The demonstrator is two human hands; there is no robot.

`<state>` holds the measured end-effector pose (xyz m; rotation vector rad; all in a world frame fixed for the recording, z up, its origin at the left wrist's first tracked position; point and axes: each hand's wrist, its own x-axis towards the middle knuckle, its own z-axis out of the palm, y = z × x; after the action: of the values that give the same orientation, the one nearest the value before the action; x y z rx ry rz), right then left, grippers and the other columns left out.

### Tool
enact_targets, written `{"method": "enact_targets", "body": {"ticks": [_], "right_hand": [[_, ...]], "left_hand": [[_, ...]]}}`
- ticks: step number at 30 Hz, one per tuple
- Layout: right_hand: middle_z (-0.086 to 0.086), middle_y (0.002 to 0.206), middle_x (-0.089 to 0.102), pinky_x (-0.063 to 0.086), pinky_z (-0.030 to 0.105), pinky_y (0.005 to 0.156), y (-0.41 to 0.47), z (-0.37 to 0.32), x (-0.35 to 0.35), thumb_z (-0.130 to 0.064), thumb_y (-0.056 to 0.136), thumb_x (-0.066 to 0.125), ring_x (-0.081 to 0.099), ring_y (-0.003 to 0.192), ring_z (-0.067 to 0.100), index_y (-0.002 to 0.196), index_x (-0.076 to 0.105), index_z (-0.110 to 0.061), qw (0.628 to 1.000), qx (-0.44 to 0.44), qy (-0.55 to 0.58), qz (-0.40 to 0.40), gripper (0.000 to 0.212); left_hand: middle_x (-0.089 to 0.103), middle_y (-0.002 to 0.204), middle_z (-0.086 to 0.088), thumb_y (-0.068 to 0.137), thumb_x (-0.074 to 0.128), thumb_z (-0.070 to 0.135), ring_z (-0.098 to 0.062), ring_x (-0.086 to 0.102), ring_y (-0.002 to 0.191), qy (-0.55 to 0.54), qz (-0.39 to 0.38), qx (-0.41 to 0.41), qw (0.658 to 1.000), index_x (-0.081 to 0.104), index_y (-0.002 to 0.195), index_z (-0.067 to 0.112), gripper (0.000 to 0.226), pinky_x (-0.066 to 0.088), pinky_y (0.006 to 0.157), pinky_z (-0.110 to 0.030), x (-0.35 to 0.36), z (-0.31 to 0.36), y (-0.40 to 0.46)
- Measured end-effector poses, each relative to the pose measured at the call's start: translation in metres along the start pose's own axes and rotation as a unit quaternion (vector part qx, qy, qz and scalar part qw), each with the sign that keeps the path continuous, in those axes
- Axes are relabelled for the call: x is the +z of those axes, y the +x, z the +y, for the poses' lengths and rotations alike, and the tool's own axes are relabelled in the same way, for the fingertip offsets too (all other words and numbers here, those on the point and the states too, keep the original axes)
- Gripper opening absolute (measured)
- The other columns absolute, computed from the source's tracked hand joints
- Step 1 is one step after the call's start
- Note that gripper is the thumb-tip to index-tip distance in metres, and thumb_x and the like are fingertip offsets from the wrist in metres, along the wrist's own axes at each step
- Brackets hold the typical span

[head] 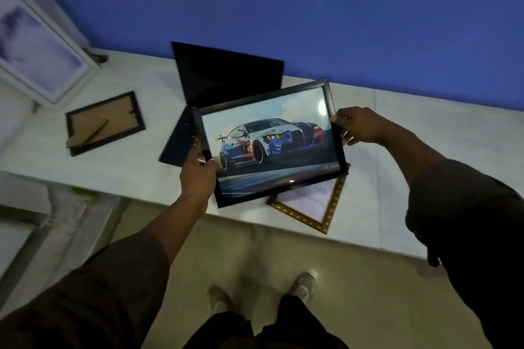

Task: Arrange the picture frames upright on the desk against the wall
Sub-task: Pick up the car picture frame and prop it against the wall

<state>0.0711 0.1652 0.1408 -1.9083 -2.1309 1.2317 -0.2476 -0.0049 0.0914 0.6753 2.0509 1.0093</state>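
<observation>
Against the blue wall [312, 8] at far left leans a white frame [39, 54], upright on the desk [136, 167]; near it a small dark frame [105, 122] lies face down. At centre my left grip [198, 176] is closed on the car picture frame's [272, 142] left edge, holding it tilted above a black frame [226, 73], perhaps flat. My right grip [360, 127] clasps its right edge, above a gold frame [314, 207].
</observation>
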Motion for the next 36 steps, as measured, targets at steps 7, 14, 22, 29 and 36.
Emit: {"method": "enact_targets", "body": {"ticks": [7,14,22,29,36], "right_hand": [[0.026,0.098,0.074,0.06,0.048,0.084,-0.008,-0.134,0.078,-0.032,0.105,0.047,0.075,0.088,0.038,0.109,0.063,0.008,0.997,-0.055,0.057,-0.012,0.043],[0.019,0.079,0.076,0.063,0.043,0.077,0.015,-0.255,0.108,-0.03,0.105,0.047,0.077,0.071,0.029,0.085,0.064,0.0,0.987,-0.149,0.038,0.054,0.039],[0.01,0.074,0.075,0.062,0.043,0.076,0.074,-0.366,0.097,-0.034,0.104,0.048,0.075,0.06,0.019,0.094,0.057,-0.007,0.962,-0.238,0.017,0.135,0.03],[0.016,0.083,0.074,0.06,0.047,0.076,0.144,-0.437,0.071,-0.031,0.103,0.05,0.073,0.066,0.025,0.1,0.056,-0.008,0.945,-0.27,0.027,0.18,0.024],[0.01,0.079,0.071,0.06,0.047,0.074,0.222,-0.471,0.051,-0.037,0.102,0.05,0.072,0.072,0.029,0.104,0.055,-0.014,0.94,-0.262,0.0,0.22,0.024]], "left_hand": [[0.069,0.11,-0.009,0.098,0.05,0.009,-0.023,0.067,0.091,0.009,0.051,0.093,0.994,0.059,0.128,0.023,0.034,0.059,0.081,-0.04,-0.169,0.012,0.068],[0.07,0.104,-0.005,0.095,0.046,0.002,-0.021,0.065,0.087,-0.005,0.109,0.115,0.987,0.062,0.127,0.026,0.043,0.057,0.086,-0.041,-0.273,0.049,0.121],[0.07,0.105,-0.002,0.093,0.048,0.001,-0.016,0.066,0.088,-0.035,0.128,0.173,0.976,0.061,0.135,0.027,0.051,0.057,0.083,-0.033,-0.347,0.107,0.193],[0.074,0.12,-0.002,0.087,0.051,0.007,-0.02,0.07,0.107,-0.047,0.118,0.185,0.974,0.06,0.138,0.033,0.058,0.054,0.101,-0.041,-0.377,0.16,0.274],[0.073,0.116,-0.006,0.089,0.051,0.009,-0.026,0.068,0.108,-0.085,0.099,0.157,0.979,0.068,0.126,0.018,0.042,0.053,0.098,-0.04,-0.365,0.193,0.359]]}}
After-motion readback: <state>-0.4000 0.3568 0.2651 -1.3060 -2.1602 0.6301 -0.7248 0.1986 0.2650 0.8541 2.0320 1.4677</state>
